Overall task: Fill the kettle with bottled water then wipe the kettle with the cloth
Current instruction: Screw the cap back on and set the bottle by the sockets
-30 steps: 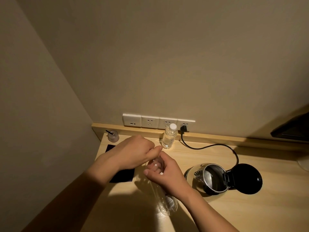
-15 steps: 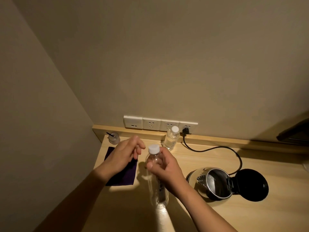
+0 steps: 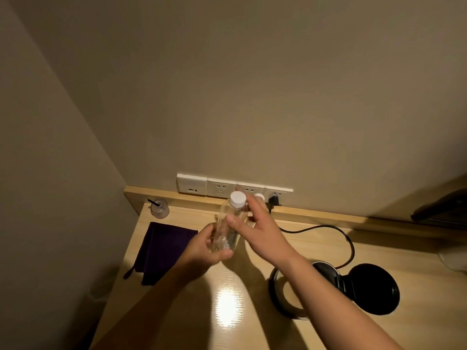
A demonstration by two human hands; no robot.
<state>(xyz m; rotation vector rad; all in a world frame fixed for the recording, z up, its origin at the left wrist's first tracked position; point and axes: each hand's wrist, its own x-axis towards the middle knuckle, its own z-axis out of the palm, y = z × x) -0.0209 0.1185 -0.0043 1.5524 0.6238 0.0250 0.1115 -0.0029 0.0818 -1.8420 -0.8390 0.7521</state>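
Head view, near to far. Round steel electric kettle [image 3: 283, 296] sits low right on the pale wooden counter [image 3: 227, 306], black hinged lid [image 3: 371, 289] flipped open to the right, mouth up; the right forearm crosses part of its rim. Dark purple folded cloth [image 3: 161, 251] lies flat at left, untouched.

Left hand [image 3: 204, 251] wraps the lower body of the clear plastic water bottle [image 3: 230, 228], fingers curled round it, thumb across the front. Right hand [image 3: 262, 233] lies on the upper body, thumb pressed on the front, fingers loosely spread past the neck; whether they grip I cannot tell. The bottle is held in the air above the counter, between cloth and kettle.

Bottle's long axis runs near-upright, tilted a little away; white screw cap [image 3: 237, 199] on, pointing up toward the wall sockets [image 3: 235, 189]. It looks nearly empty, hard to confirm.

Judgement: capped bottle being handled or set aside. Keep the low grip firm and stand it clear of the black power cord [image 3: 326, 229]. A second white cap [image 3: 259, 197] shows behind the fingers.
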